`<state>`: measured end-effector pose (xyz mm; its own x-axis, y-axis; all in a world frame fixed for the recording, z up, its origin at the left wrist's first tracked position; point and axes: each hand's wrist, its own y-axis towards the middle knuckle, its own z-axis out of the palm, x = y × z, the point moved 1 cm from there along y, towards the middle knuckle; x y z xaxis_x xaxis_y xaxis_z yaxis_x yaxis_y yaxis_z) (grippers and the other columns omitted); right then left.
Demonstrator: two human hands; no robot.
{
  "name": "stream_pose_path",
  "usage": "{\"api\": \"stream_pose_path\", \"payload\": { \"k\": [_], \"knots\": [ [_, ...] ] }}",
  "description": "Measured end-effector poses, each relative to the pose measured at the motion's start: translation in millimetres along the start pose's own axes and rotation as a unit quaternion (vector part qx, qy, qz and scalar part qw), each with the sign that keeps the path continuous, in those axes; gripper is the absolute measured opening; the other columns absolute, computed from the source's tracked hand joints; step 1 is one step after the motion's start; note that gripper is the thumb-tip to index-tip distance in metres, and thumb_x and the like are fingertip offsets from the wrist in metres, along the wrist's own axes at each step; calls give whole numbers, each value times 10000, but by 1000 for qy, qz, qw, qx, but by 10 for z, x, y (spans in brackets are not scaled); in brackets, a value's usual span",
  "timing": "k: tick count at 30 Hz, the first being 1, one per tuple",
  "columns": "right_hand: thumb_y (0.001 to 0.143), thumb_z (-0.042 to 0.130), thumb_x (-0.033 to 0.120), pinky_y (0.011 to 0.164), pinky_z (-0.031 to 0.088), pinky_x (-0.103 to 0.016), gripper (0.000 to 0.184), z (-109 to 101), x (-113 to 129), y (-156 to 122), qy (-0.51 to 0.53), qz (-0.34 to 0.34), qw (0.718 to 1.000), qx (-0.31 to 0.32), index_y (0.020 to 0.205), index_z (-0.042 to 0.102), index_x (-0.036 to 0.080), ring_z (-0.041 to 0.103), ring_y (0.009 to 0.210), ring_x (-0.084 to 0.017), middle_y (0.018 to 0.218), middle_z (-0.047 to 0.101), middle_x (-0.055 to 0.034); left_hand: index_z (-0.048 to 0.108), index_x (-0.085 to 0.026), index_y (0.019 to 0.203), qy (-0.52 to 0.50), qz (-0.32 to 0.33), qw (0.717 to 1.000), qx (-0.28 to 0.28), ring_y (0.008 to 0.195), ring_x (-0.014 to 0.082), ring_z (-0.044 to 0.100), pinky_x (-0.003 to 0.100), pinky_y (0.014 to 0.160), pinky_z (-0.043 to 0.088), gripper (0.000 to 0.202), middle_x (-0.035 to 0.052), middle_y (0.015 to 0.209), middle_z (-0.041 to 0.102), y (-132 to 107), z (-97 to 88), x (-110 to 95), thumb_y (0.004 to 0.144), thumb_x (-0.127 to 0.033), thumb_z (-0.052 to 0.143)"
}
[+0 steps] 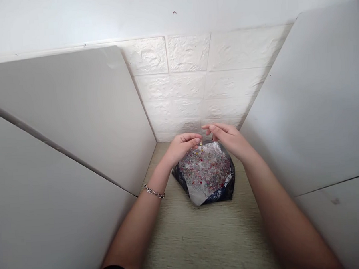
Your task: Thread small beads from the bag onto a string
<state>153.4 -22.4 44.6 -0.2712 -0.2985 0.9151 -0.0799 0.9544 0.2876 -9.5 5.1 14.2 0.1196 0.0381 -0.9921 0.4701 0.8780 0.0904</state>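
Note:
An opened dark foil bag point(227, 190) lies spread on the table, silver inside up, with a heap of small clear, pink and red beads point(206, 169) on it. My left hand point(182, 146) hovers over the bag's far left edge, fingers curled in a pinch; something tiny and yellowish shows at its fingertips. My right hand point(228, 138) is at the far right edge, fingers bent and close together, thumb toward the left hand. The two hands nearly meet above the beads. A silver chain bracelet point(154, 191) circles my left wrist.
The table top point(203, 237) is pale green-grey with a wood grain. White panels point(77, 128) wall it in on the left and on the right point(316, 111). A white embossed brick-pattern wall point(195, 85) closes the back.

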Motion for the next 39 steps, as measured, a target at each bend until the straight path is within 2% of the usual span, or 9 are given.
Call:
{"api": "stream_pose_path", "payload": {
  "k": [4, 12, 15, 19, 21, 26, 30, 35, 39],
  "knots": [
    [784, 476, 372, 667, 400, -282, 274, -10, 70, -41, -104, -13, 994, 41, 912, 643, 196, 530, 736, -146, 825, 625, -26, 606, -143, 945, -42, -1, 999, 1, 586, 50, 480, 219, 612, 370, 401, 4, 735, 598, 17, -12, 32, 601, -320, 711],
    [727, 540, 310, 477, 329, -231, 260, 7, 117, -77, -155, -40, 985, 64, 938, 648, 202, 452, 530, -97, 651, 584, 1, 583, -127, 837, -106, -4, 994, -1, 573, 39, 509, 197, 594, 379, 337, -24, 675, 586, 12, 8, 12, 565, -248, 741],
    [732, 540, 320, 498, 334, -240, 252, 17, 108, -67, -165, -45, 983, 73, 919, 665, 205, 451, 531, -100, 625, 582, 4, 563, -117, 779, -109, -9, 994, 5, 544, 44, 515, 193, 567, 376, 322, -28, 625, 580, 6, 14, 3, 552, -253, 747],
    [731, 544, 285, 592, 367, -251, 170, 40, 81, -51, -155, -64, 982, 83, 783, 680, 197, 509, 660, -120, 746, 633, -11, 545, -113, 711, -85, -24, 996, 7, 517, 59, 523, 192, 533, 366, 311, -21, 583, 579, 2, 8, 14, 553, -290, 746],
    [729, 541, 281, 581, 358, -246, 160, 54, 70, -49, -152, -61, 983, 84, 739, 669, 186, 502, 648, -117, 717, 625, -8, 551, -109, 687, -73, -28, 997, 5, 515, 62, 520, 189, 528, 359, 302, -17, 560, 573, 4, -2, 28, 561, -308, 740],
    [737, 519, 295, 531, 328, -241, 183, 79, 52, -47, -149, -45, 985, 73, 735, 657, 174, 456, 567, -104, 631, 587, 3, 597, -110, 688, -59, -22, 998, 0, 574, 67, 528, 195, 580, 368, 274, -4, 603, 594, 11, -26, 60, 577, -322, 731],
    [736, 528, 283, 558, 343, -247, 172, 88, 32, -37, -167, -69, 983, 44, 747, 670, 186, 460, 580, -107, 649, 592, 0, 627, -119, 717, -66, -25, 997, -3, 620, 79, 540, 209, 624, 380, 272, 6, 646, 607, 11, -22, 63, 576, -328, 730],
    [737, 544, 279, 579, 361, -254, 163, 97, 10, -26, -174, -103, 979, 27, 774, 686, 210, 477, 607, -116, 706, 615, -11, 634, -122, 721, -61, -35, 997, -23, 503, 45, 445, 196, 515, 306, 298, -19, 581, 546, 3, -20, 60, 571, -361, 728],
    [730, 553, 263, 583, 368, -254, 161, 94, -9, -15, -155, -106, 981, 44, 791, 693, 210, 500, 638, -119, 751, 625, -19, 628, -110, 691, -65, -58, 996, 9, 453, 20, 351, 194, 460, 223, 334, -27, 565, 490, -9, -22, 61, 565, -404, 725]
  ]
}}
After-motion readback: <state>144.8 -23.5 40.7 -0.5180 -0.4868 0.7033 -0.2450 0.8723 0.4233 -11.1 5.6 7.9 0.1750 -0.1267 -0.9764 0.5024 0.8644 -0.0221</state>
